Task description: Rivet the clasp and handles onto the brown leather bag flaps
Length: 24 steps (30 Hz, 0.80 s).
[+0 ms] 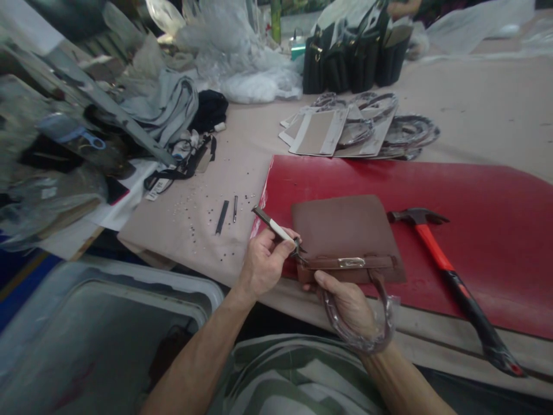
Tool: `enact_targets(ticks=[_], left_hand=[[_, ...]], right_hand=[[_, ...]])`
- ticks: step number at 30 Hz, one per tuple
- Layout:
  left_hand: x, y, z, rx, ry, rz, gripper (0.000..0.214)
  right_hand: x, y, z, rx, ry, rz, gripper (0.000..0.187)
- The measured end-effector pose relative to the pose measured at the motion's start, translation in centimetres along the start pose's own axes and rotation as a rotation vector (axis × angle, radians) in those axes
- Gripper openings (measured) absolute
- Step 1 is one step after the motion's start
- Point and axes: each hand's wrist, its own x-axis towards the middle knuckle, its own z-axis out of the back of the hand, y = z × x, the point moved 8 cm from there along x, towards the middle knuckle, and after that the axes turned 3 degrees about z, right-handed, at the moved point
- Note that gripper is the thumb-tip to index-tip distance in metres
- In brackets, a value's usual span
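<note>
While near the bag (pixel 343 227), hammer (pixel 440 256) across mat (pixel 501 230).

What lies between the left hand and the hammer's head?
The brown handbag, over the red mat, lies between the left hand and the claw hammer's head in the head view.

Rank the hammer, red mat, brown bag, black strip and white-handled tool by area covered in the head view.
1. Red mat
2. Brown bag
3. Hammer
4. White-handled tool, partly hidden
5. Black strip
</note>
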Motion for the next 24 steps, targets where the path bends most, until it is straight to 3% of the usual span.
enact_targets(ticks=[6,15,24], left_hand=[[-1.3,-0.6,0.1,-0.081,-0.011,0.021,0.020],[-2.5,-0.5,-0.2,-0.143,-0.049,0.019,0.023],[-3.3,-1.8,-0.4,0.141,-0.068,0.010,0.015]], right_hand=[[0.0,-0.1,-0.3,0.056,0.084,0.066,0.036],[0.1,-0.5,-0.1,0.131,0.146,0.044,0.041],[-0.5,0.6,-1.1,0.119,0.226,0.134,0.039]])
